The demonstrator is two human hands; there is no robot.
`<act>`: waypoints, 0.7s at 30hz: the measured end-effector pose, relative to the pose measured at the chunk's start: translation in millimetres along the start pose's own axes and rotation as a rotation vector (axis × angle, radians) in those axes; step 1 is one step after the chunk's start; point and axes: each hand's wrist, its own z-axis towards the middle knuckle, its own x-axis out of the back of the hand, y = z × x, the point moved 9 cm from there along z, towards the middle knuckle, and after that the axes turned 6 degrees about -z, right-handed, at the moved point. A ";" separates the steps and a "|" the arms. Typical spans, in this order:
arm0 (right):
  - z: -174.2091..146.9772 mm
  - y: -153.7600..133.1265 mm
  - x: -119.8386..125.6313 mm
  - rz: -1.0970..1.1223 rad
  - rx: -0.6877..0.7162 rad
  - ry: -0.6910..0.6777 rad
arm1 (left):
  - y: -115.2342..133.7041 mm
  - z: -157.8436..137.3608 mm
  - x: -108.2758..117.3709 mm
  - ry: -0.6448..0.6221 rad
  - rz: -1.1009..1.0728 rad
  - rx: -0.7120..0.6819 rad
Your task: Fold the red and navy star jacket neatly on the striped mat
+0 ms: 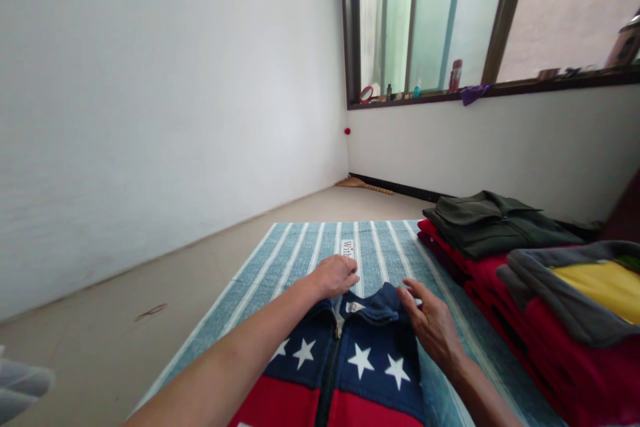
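- Lying flat on a blue-and-white striped mat (pixel 300 250) on the floor (pixel 125 307), a zip-up jacket (pixel 350 373) fills the near centre of the view; its upper part is navy with white stars, its lower part red, and a dark zipper (pixel 330 373) runs down the middle.
- At the far end of the jacket, the navy collar (pixel 377 303) is bunched up, with a small white label just beside the zipper top.
- Reaching in from the near left, the left hand (pixel 334 275) rests on the left side of the collar, fingers curled loosely and pressed down on the fabric; whether it pinches cloth cannot be told.
- Coming in from the near right, the right hand (pixel 433 320) lies on the right side of the collar, fingers slightly spread and flat, fingertips touching the navy fabric.
- To the right of the mat, well apart from the hands, sits a row of folded clothes: a dark green garment (pixel 495 223) on top of red ones (pixel 475 267) farther off, and nearer, a grey garment (pixel 550 293) with a yellow piece (pixel 605 287) showing over more red fabric.
- Far right, a dark-framed window (pixel 450 13) has small bottles and bits along its sill (pixel 500 88).
- White walls (pixel 150 113) meet at the far corner.
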 end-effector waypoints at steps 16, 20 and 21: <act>-95.5 45.6 -8.2 0.434 -0.428 -0.015 | -115.8 -204.1 0.7 0.607 -0.582 0.577; -106.1 42.5 -19.9 0.491 -0.483 -0.039 | -117.2 -226.5 -29.4 0.526 -0.851 0.706; -107.2 42.4 -19.6 0.484 -0.478 -0.012 | -115.5 -229.1 -37.4 0.497 -0.929 0.733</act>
